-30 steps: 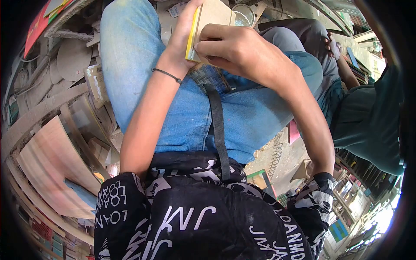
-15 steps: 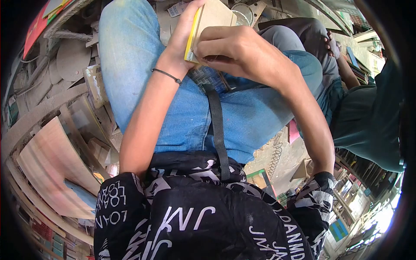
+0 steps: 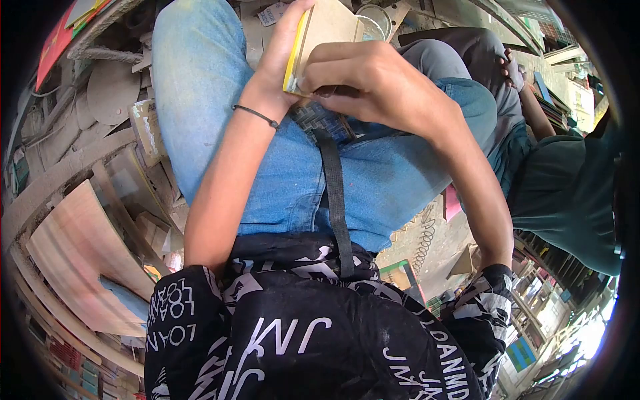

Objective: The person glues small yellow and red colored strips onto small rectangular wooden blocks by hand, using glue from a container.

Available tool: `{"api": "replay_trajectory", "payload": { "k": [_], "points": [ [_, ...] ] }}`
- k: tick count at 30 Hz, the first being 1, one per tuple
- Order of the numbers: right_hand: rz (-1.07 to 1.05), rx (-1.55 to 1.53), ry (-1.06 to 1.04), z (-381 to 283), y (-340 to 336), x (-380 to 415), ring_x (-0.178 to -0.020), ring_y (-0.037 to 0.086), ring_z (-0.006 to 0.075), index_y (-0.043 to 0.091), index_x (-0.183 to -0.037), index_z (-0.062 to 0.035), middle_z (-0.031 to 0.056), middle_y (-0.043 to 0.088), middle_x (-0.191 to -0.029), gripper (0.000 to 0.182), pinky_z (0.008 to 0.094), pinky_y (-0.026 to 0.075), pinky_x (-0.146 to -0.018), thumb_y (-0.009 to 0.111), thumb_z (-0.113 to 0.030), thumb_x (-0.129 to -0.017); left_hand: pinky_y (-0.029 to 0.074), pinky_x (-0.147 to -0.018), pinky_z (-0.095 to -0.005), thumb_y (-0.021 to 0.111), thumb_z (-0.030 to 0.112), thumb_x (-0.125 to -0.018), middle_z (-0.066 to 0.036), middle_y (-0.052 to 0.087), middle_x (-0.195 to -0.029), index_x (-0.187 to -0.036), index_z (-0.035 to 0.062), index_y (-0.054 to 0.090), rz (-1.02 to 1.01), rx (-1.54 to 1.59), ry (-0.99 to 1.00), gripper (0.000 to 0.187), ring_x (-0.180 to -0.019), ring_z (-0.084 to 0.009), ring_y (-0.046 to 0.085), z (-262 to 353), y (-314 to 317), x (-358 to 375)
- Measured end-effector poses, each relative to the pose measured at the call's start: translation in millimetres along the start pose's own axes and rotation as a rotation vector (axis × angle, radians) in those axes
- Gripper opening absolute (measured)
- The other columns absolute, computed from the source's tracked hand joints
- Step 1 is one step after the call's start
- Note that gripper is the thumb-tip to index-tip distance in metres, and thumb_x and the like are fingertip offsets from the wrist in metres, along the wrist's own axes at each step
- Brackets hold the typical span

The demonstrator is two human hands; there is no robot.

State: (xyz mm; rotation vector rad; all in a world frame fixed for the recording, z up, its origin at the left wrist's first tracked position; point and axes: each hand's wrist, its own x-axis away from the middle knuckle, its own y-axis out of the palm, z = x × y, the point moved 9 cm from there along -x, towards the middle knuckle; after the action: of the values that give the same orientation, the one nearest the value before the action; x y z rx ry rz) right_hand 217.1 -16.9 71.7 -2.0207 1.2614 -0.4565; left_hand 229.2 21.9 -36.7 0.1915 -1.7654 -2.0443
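A flat brown board (image 3: 335, 27) with a bright yellow edge is held up over my lap, near the top of the view. My left hand (image 3: 280, 50) grips it from the left side, its fingers mostly hidden behind the board. On the other side, my right hand (image 3: 377, 75) has its fingers bent and pinched at the board's near corner. Whatever lies between those fingertips is too small or too hidden to name. A whitish patch shows on the yellow edge there.
Another person's hand (image 3: 513, 72) rests at the knee on my right. A clear round container (image 3: 375, 23) stands beyond the board. Wooden pieces and a curved panel (image 3: 83, 260) crowd the left. A coiled cord (image 3: 424, 241) lies on the floor.
The fingertips of my right hand have shifted slightly at the board's corner. My left hand and the board stay almost still. The person at the right has moved a little.
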Motion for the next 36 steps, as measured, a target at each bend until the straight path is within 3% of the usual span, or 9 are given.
{"api": "replay_trajectory", "payload": {
  "k": [2,11,14,16,22,36],
  "points": [
    [0.026,0.01,0.0,1.0,-2.6,-0.4,-0.08,0.062,0.0329,0.062,-0.092,0.0005,0.0129,0.062,-0.087,0.018,0.0385,0.049,-0.072,0.069,-0.001,-0.075,0.057,-0.07,-0.031,0.039,0.043,-0.101,-0.012,0.068,-0.093,-0.106,0.0009,0.061,-0.059,0.018,-0.015,0.048,-0.079,-0.0218,0.067,-1.4,3.5,0.4],
    [0.017,0.106,-0.027,5.6,-0.6,-6.2,-0.077,0.061,0.0334,0.063,-0.094,-0.0011,0.0136,0.062,-0.086,0.017,0.0391,0.049,-0.07,0.068,-0.005,-0.078,0.056,-0.067,-0.0328,0.038,0.044,-0.1,-0.01,0.067,-0.088,-0.102,0.0028,0.062,0.018,-0.026,0.001,0.048,-0.075,-0.0205,0.066,-1.3,-15.9,-7.8],
    [-0.021,0.107,-0.021,5.6,0.5,-8.6,-0.077,0.062,0.0333,0.064,-0.094,-0.0007,0.0143,0.064,-0.086,0.019,0.0395,0.05,-0.071,0.069,-0.004,-0.076,0.055,-0.064,-0.0319,0.038,0.043,-0.101,-0.009,0.066,-0.085,-0.098,0.0047,0.062,-0.057,-0.006,-0.035,0.045,-0.072,-0.0191,0.065,-4.4,-7.2,-7.6],
    [-0.05,0.11,-0.007,5.9,-0.3,-11.2,-0.078,0.063,0.0331,0.066,-0.094,-0.0002,0.0149,0.065,-0.086,0.02,0.0395,0.051,-0.072,0.07,-0.004,-0.075,0.054,-0.062,-0.0311,0.039,0.041,-0.101,-0.007,0.065,-0.083,-0.095,0.0059,0.062,0.039,-0.022,0.025,0.042,-0.07,-0.0179,0.064,-2.1,-11.7,-6.0],
    [-0.086,0.084,0.015,7.8,-0.7,-14.4,-0.076,0.065,0.033,0.07,-0.092,0.0003,0.0162,0.068,-0.081,0.02,0.0382,0.052,-0.073,0.07,-0.003,-0.072,0.054,-0.062,-0.0292,0.039,0.039,-0.102,-0.007,0.064,-0.082,-0.097,0.0055,0.061,-0.05,-0.004,0.0,0.04,-0.07,-0.0173,0.064,-5.3,-7.3,-6.4],
    [-0.08,0.017,0.004,13.5,1.3,-11.6,-0.075,0.066,0.0325,0.07,-0.092,-0.0001,0.0161,0.068,-0.08,0.019,0.0368,0.053,-0.072,0.069,-0.003,-0.072,0.054,-0.061,-0.0285,0.042,0.036,-0.101,-0.006,0.064,-0.083,-0.098,0.006,0.062,0.014,-0.037,-0.047,0.036,-0.071,-0.0157,0.064,-12.5,-14.6,-6.2]
  ]
}}
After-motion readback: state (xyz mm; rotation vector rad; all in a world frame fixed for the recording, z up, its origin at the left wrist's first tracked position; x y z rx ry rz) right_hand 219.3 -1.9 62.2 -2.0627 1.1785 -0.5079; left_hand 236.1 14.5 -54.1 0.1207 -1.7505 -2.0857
